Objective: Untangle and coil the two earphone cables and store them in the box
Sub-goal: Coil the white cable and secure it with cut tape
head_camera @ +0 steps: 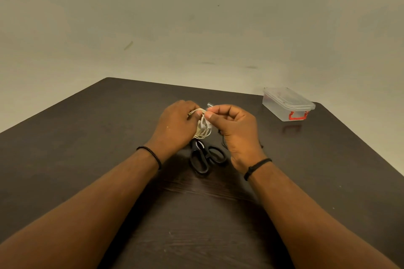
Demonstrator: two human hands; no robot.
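Above the middle of the dark wooden bench (87, 159) my left hand (175, 124) grips the coiled white earphone cable (202, 131) while my right hand (235, 129) pinches its loose end, so I judge I'm finishing this coil, and next must open the closed clear plastic box (288, 103) at far right.

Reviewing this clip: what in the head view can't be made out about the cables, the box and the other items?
- White earphone cable: the left hand and right hand cover much of it; whether knots remain is unclear.
- Second, dark cable: mostly hidden under the right hand.
- Scissors: blades hidden behind the white cable and the hands.
- Box: lid on; contents too small and hazy.
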